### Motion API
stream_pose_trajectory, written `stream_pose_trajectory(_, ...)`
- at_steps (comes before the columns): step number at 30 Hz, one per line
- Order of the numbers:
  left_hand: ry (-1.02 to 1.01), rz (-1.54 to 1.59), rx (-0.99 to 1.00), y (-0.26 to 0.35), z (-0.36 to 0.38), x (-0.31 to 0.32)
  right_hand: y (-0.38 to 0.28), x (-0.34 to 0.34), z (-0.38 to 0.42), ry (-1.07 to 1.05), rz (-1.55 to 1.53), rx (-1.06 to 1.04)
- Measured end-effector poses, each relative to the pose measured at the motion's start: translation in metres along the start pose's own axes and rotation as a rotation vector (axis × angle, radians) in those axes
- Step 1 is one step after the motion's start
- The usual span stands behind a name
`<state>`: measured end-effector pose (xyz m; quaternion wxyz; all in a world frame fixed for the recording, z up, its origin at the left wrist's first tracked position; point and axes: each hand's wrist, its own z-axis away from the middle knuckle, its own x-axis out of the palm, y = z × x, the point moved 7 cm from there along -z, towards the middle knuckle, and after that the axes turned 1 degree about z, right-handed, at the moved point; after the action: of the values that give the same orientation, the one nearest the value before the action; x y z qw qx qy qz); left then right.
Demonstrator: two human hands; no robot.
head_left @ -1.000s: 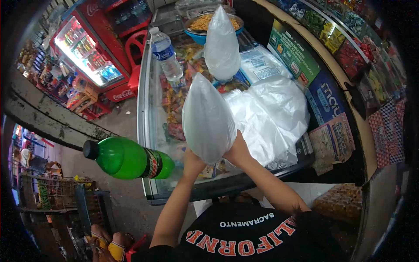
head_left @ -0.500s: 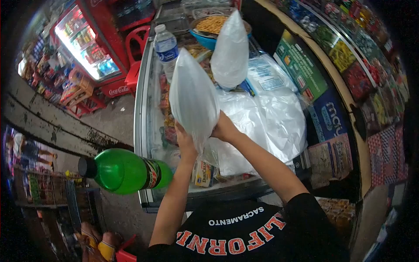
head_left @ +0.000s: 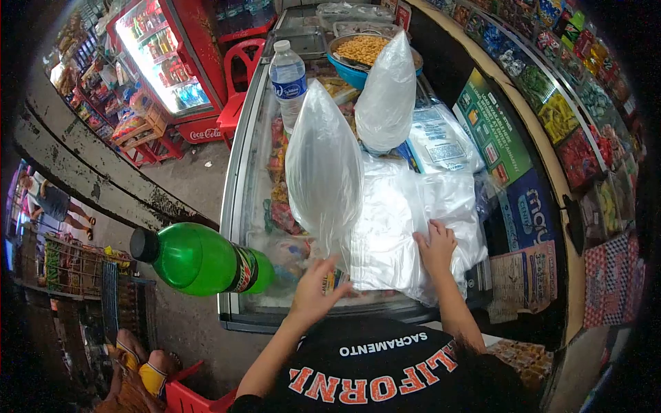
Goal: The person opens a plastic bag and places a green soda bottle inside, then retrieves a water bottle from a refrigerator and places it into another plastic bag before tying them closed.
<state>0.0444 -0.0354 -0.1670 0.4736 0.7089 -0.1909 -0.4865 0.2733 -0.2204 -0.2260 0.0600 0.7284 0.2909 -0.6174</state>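
Observation:
An air-filled clear plastic bag [head_left: 323, 165] stands upright over the glass-topped freezer [head_left: 233, 206], its narrow neck pointing down. My left hand [head_left: 313, 292] is at that neck, fingertips pinched on it, slightly blurred. My right hand [head_left: 435, 244] lies flat with fingers spread on a pile of flat clear plastic bags [head_left: 392, 227] on the freezer lid, holding nothing.
A green soda bottle [head_left: 200, 258] lies at the freezer's left corner. Farther back stand a water bottle [head_left: 288, 72], a second puffed bag [head_left: 387, 96] and a blue bowl of yellow snacks [head_left: 365, 49]. Coca-Cola fridges [head_left: 165, 62] and a red chair [head_left: 241, 89] stand left; snack racks [head_left: 551, 103] line the right.
My right hand has let go of the bag's neck and dropped onto the pile of flat bags. My left hand alone stays at the neck. The view has shifted a little.

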Motion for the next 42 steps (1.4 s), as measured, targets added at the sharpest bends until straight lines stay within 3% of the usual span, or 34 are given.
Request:
stream_pose_trajectory(1,-0.203,0.213,-0.075,0.007,0.006,0.011,0.011,0.001,-0.006,-0.006,-0.164,0.007)
stream_pose_trajectory(2,-0.209,0.209,-0.069,0.019,0.008,0.007,0.018,0.004,-0.011,-0.010,-0.329,0.014)
stream_pose_trajectory(3,-0.270,0.234,0.021,0.038,0.007,0.006,0.023,-0.011,-0.013,0.048,-0.559,0.129)
stream_pose_trajectory(7,-0.390,0.197,0.276,0.101,0.002,-0.009,0.012,-0.074,-0.011,0.184,-0.819,0.237)
stream_pose_trajectory(8,-0.398,0.196,0.283,0.110,-0.001,-0.011,-0.004,-0.098,-0.008,0.253,-0.965,0.176)
stream_pose_trajectory(9,-0.246,0.134,0.395,0.125,-0.004,-0.021,-0.019,-0.120,-0.002,0.323,-1.109,0.113)
stream_pose_trajectory(10,-0.092,0.073,0.503,0.137,-0.005,-0.030,-0.042,-0.137,0.005,0.232,-1.081,-0.016)
stream_pose_trajectory(11,-0.102,0.072,0.507,0.142,-0.009,-0.024,-0.065,-0.153,0.014,0.140,-1.049,-0.142)
stream_pose_trajectory(12,0.013,0.268,0.424,0.143,-0.016,-0.028,-0.094,-0.163,0.024,-0.033,-0.932,-0.278)
stream_pose_trajectory(14,0.116,0.461,0.342,0.137,-0.020,-0.033,-0.140,-0.182,0.050,-0.108,-0.835,-0.677)
stream_pose_trajectory(16,-0.455,0.970,-0.057,0.112,-0.022,0.008,-0.157,-0.165,0.068,-0.303,-0.857,-0.704)
stream_pose_trajectory(18,-0.447,0.842,-0.017,0.095,-0.023,0.011,-0.162,-0.166,0.070,-0.313,-0.847,-0.723)
stream_pose_trajectory(19,-0.326,0.911,-0.036,0.087,-0.024,0.005,-0.159,-0.167,0.069,-0.309,-0.849,-0.718)
stream_pose_trajectory(21,-0.114,0.998,-0.059,0.072,-0.028,-0.008,-0.143,-0.154,0.066,-0.507,-0.999,-0.510)
stream_pose_trajectory(22,-0.117,0.996,-0.058,0.072,-0.026,-0.009,-0.141,-0.150,0.066,-0.504,-1.001,-0.509)
stream_pose_trajectory(24,-0.052,1.203,-0.064,0.076,-0.023,-0.017,-0.125,-0.147,0.057,-0.365,-1.488,-0.328)
stream_pose_trajectory(26,-0.056,1.273,-0.026,0.083,-0.021,-0.017,-0.131,-0.138,0.052,-0.328,-1.582,-0.282)
stream_pose_trajectory(28,-0.148,1.375,0.018,0.098,-0.018,-0.014,-0.137,-0.102,0.052,-0.486,-1.716,-0.104)
stream_pose_trajectory(30,-0.126,1.207,0.143,0.095,-0.016,-0.013,-0.151,-0.085,0.069,-0.636,-1.541,-0.151)
stream_pose_trajectory(31,-0.119,1.144,0.153,0.099,-0.015,-0.016,-0.149,-0.066,0.078,-0.871,-1.429,0.080)
stream_pose_trajectory(32,-0.114,1.081,0.162,0.101,-0.014,-0.021,-0.157,-0.076,0.080,-0.786,-1.692,0.113)
stream_pose_trajectory(35,-0.034,1.031,0.122,0.093,-0.014,-0.033,-0.146,-0.061,0.072,-0.851,-1.729,0.250)
stream_pose_trajectory(37,-0.003,1.032,0.143,0.090,-0.014,-0.042,-0.120,-0.059,0.062,-0.565,-1.863,0.622)
stream_pose_trajectory(39,0.022,1.036,0.153,0.086,-0.013,-0.050,-0.079,-0.053,0.041,-0.270,-1.867,0.506)
stream_pose_trajectory(42,-0.035,0.716,-0.050,0.067,-0.011,-0.046,-0.051,-0.106,0.026,0.096,-1.637,0.306)
